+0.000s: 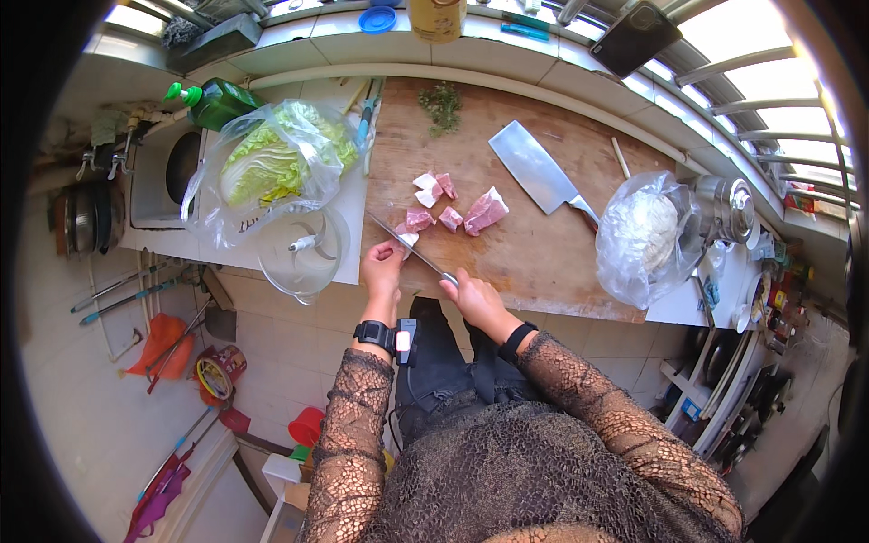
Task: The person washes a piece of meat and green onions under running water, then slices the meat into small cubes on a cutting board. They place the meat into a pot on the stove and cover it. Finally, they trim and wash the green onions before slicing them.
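My right hand (474, 296) grips the handle of a narrow kitchen knife (415, 252), its blade pointing up and left over the near left edge of a wooden cutting board (543, 278). Beside the blade, my left hand (383, 266) has its fingers pinched against a pale piece of meat (408, 241); whether they hold it is partly hidden. Just beyond lie pieces of raw meat with white fat, among them a larger chunk (486, 212) and a small cube (451, 218). A cleaver (534, 170) rests flat on the board, and green herb sprigs (441, 108) lie near its far edge.
Left of the board are napa cabbage in a plastic bag (271, 156), a clear processor bowl with blades (303, 261), a green pump bottle (224, 104) and a sink (153, 197). A bag of white dough-like material (648, 234) sits on the right, beside a metal pot (730, 207).
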A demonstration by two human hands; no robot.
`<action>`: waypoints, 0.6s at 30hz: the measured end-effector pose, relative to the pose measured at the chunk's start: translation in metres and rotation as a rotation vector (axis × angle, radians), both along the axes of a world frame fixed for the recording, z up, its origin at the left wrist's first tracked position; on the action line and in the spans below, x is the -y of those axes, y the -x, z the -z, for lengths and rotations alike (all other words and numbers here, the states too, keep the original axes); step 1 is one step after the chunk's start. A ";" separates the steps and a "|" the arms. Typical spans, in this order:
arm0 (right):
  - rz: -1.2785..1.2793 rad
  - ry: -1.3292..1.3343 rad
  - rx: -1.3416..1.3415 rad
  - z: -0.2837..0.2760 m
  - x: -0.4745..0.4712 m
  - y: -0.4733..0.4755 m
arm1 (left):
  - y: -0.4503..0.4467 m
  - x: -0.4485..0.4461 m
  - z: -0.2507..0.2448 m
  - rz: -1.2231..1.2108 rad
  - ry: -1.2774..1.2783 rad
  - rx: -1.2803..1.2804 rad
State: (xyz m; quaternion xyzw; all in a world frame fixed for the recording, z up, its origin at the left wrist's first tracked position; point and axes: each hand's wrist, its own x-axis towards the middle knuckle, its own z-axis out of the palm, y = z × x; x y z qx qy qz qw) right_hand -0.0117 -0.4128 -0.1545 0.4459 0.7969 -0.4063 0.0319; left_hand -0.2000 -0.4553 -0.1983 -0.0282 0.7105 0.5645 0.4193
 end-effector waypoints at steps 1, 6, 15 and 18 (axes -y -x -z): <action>-0.004 -0.014 0.020 -0.003 0.000 -0.002 | 0.001 0.000 -0.001 0.033 0.033 -0.022; -0.004 0.039 0.117 -0.025 0.009 -0.035 | 0.000 -0.001 0.000 0.123 0.093 -0.093; -0.028 -0.091 0.063 0.004 -0.021 0.013 | -0.031 0.011 -0.010 0.274 0.084 -0.102; -0.001 0.126 -0.103 -0.011 -0.040 -0.009 | -0.023 -0.003 -0.012 0.073 -0.113 -0.239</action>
